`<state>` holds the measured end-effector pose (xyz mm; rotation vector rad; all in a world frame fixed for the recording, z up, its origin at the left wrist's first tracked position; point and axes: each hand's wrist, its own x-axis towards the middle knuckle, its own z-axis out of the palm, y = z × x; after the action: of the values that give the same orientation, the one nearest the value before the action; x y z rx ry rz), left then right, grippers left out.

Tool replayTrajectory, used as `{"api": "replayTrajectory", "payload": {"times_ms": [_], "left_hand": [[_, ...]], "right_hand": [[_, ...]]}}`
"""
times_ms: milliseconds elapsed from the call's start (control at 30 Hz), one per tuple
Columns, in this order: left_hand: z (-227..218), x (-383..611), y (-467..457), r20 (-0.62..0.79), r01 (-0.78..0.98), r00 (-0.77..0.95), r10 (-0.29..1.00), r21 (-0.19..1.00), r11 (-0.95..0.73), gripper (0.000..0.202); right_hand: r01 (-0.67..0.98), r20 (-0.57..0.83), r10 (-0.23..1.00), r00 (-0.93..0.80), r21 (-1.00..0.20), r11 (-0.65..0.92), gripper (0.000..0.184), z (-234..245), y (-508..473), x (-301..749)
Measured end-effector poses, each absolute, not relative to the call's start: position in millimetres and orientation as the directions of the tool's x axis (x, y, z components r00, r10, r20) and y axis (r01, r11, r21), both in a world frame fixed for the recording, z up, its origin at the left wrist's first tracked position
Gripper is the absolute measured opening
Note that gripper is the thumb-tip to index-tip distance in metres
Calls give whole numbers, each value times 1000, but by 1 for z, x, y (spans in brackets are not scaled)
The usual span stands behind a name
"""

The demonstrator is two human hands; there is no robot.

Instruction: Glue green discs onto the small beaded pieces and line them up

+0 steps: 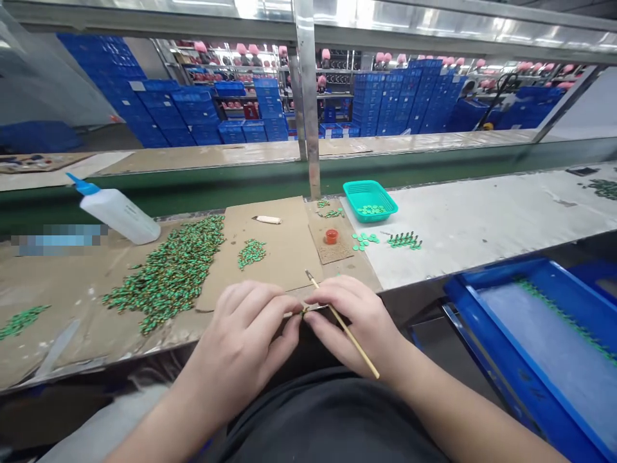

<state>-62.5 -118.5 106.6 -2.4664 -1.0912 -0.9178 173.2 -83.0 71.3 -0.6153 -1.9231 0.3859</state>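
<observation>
Pinching one tiny greenish piece (pixel 304 312), mostly hidden, between fingers of left hand (pixel 241 337) and right hand (pixel 359 312), just off tabletop (pixel 72 283) near edge. Also clamping one slim wooden brush (pixel 354 341), right hand. Apparently remaining: one small heap (pixel 251 254), one big pile (pixel 178 263) of loose green-and-brown pieces, uncountable. Apparently done: roughly twelve upright on pale-green discs (pixel 405 242). Beside: about ten loose round green discs (pixel 371 238), one red cup (pixel 331 236), one teal plastic basket (pixel 378 218).
</observation>
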Motion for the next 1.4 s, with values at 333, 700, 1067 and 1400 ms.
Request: {"api": "replayTrajectory", "payload": {"times_ms": [333, 700, 1067, 1400], "left_hand": [[101, -42, -116, 596, 688, 345, 725, 364, -627, 16], [33, -19, -93, 570, 447, 70, 819, 716, -537, 24], [30, -18, -15, 357, 546, 247, 901, 716, -434, 15], [11, -11, 3, 302, 605, 258, 918, 690, -397, 12]], "right_hand": [[169, 582, 763, -281, -752, 637, 12, 65, -86, 188], [-319, -310, 892, -328, -853, -413, 58, 45, -72, 186], [461, 489, 843, -224, -709, 533, 57, 11, -11, 255], [258, 625, 781, -3, -754, 604, 27, 19, 15, 253]]}}
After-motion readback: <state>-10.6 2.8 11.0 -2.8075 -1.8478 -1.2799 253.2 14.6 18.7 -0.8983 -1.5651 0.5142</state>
